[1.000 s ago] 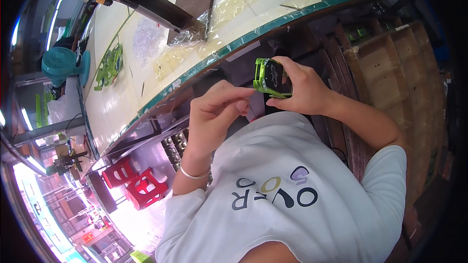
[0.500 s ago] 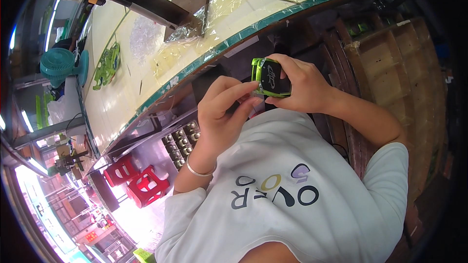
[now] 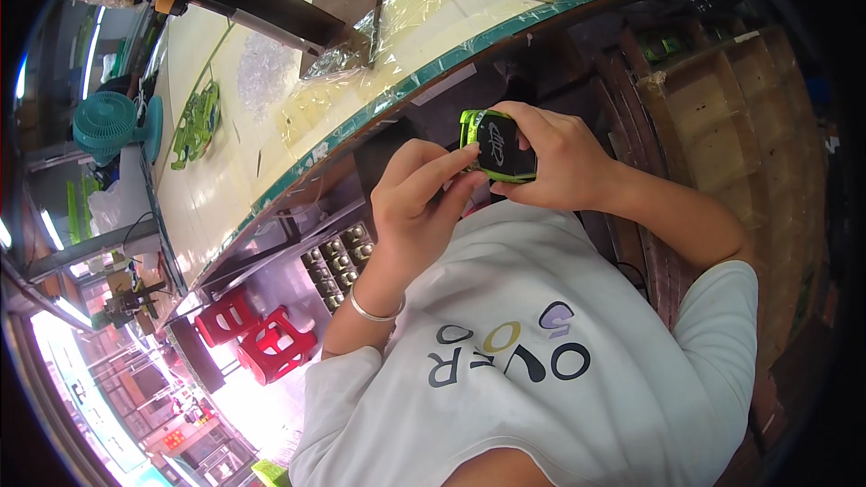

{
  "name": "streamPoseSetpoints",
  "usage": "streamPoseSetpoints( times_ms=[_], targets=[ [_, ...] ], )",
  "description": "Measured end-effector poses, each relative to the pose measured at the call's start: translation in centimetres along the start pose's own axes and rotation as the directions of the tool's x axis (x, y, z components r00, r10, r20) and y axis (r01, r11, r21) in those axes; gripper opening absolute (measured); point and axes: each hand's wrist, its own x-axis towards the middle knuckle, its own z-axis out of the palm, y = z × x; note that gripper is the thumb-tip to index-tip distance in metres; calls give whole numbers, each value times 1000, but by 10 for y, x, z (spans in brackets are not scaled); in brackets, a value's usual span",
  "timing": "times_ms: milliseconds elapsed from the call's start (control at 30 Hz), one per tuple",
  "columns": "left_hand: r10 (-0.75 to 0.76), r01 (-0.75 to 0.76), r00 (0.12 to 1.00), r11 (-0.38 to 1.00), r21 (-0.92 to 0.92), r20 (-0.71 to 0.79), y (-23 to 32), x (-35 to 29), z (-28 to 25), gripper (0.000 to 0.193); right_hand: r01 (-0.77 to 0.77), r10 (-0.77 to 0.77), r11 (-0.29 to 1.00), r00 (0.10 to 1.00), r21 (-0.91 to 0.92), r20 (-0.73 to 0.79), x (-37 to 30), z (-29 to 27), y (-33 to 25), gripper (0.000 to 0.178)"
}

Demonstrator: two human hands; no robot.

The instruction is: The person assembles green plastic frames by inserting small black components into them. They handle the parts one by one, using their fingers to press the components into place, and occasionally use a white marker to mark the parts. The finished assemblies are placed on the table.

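Right now I see the right hand (image 3: 559, 162) wrapped around a small green-and-black device (image 3: 498, 146), fingers curled over its far edge and thumb side beneath, so the dark face is turned up toward the camera; I judge that grip is meant to steady it while the other hand works on it. The left hand (image 3: 417, 207) is narrow, fingers drawn together, with the fingertips (image 3: 465, 155) touching the near edge of the device's dark face, as if pressing or rubbing something down there; it holds nothing of its own that I can make out. A silver bangle (image 3: 374, 312) sits on the left wrist. The device is held in the air in front of the chest, below the green-edged rim of the pale worktop (image 3: 271, 126), not resting on it; that keeps it close to the eyes. On the worktop, well apart from the hands, lie a dark brown board (image 3: 356, 0), crumpled clear film (image 3: 266, 77) and some green parts (image 3: 194, 122); a teal fan (image 3: 104, 122) stands beyond its far side. Under the worktop a tray of small dark parts (image 3: 341, 257) sits near two red stools (image 3: 257, 338).
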Motion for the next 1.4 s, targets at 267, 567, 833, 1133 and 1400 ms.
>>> streamPoseSetpoints(
  times_ms=[267, 567, 833, 1133, 1400],
  targets=[
    [245, -279, 960, 866, 414, 135, -4, -5, 10, 42, -140, 140, 989, 990, 36, 10, 0, 1, 3, 51],
    [-178, 117, 957, 959, -258, -228, -31, -30, 34, 33, -107, 105, 990, 994, -91, -26, -3, 15, 0, 58],
    [-695, 451, 681, 149, -880, 231, -27, -41, 45, 27, -186, 209, 973, 962, -135, 178, -10, 14, -2, 47],
    [-710, 484, 671, 203, -851, 212, -29, -61, 31, 24, -473, 335, 830, 847, -296, -413, 133, -72, 77, 21],
    [-722, 513, 663, 246, -822, 198, -45, -70, 29, 28, -501, 377, 785, 853, -365, -361, 157, -76, 94, 19]
  ],
)
